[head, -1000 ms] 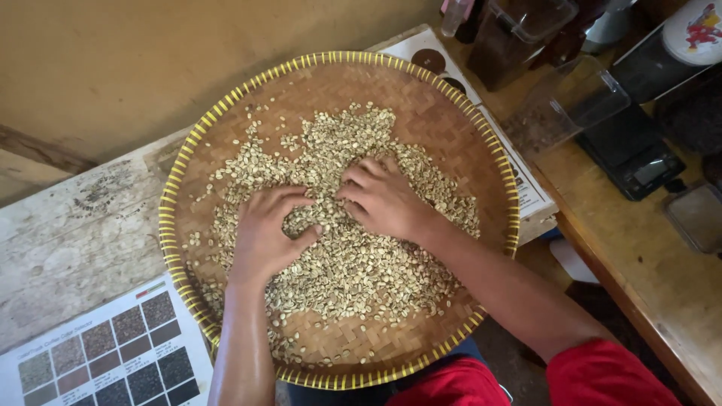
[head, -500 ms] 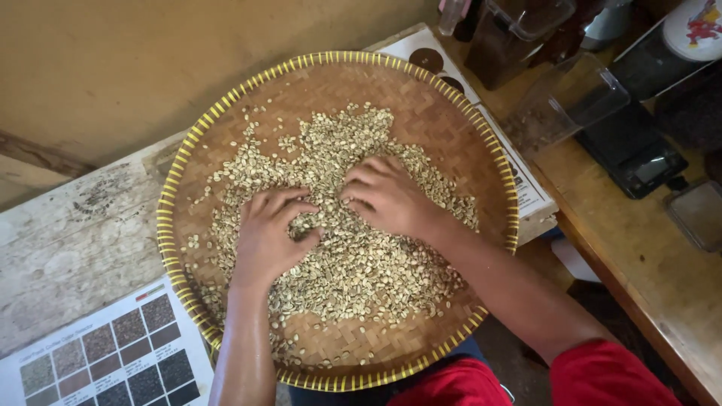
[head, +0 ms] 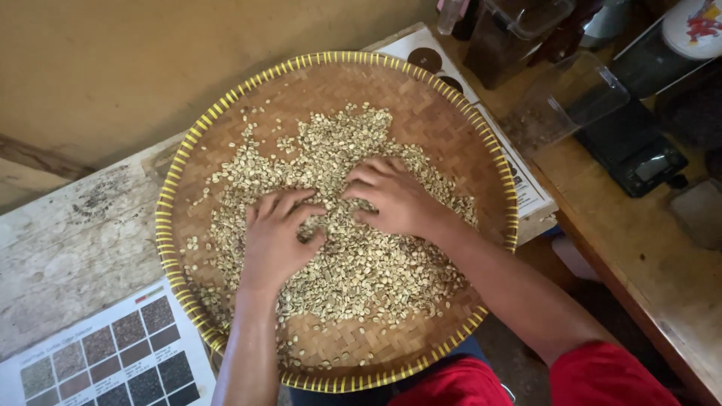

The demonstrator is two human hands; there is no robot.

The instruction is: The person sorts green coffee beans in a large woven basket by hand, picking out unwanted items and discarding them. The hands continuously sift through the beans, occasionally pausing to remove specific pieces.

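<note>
We have both hands down in the pale green beans (head: 353, 263), which lie in a loose heap across the middle of the round woven tray (head: 316, 83); our left hand (head: 274, 237) rests palm-down with its fingers spread and slightly curled into the heap, clasping nothing; our right hand (head: 395, 199) lies just beside it, fingers loosely bent, tips touching the beans, and whether a bean is pinched beneath them we cannot tell.

The risk, as we judge it, lies at the edge; the tray overhangs the worn wooden table (head: 68, 256) towards our lap, so a heavy press on the near side could tip it and spill the heap; a broad sweep could also push beans over the low yellow rim (head: 162, 225), since they are small, smooth, oval and roll freely.

The tray is flat brown basketwork, ribbed in a herringbone weave; the printed colour chart (head: 98, 361) is glossy card; a clear plastic container (head: 564, 98) and a black scale (head: 632, 150) stand on the bench (head: 639, 263) to the right.
</note>
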